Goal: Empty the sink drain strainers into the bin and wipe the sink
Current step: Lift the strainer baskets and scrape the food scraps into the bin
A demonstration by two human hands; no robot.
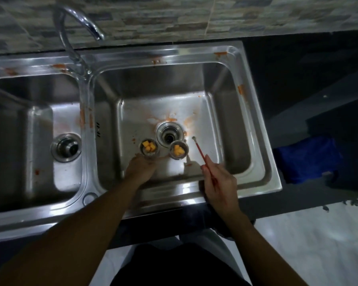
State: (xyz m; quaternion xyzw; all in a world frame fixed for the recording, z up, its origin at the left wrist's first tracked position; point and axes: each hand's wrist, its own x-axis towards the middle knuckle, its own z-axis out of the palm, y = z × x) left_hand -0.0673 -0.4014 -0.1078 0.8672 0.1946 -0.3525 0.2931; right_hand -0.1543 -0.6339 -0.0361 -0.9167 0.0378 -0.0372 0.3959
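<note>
Two small metal drain strainers sit on the floor of the right sink basin (232, 129), each holding orange food cubes. My left hand (140, 169) reaches to the left strainer (149, 149); its fingers are at the strainer's near side, and the grip itself is blurred. The right strainer (179, 150) stands free beside the open drain hole (170, 134). My right hand (219, 182) pinches a thin red stick (201, 150) whose small round tip points toward the drain. Orange smears mark the basin floor and rim.
The left basin (39, 129) has an open drain (67, 146). A chrome tap (74, 32) arches over the divider. A blue cloth (306, 159) lies on the dark counter at right. A tiled wall runs behind the sink.
</note>
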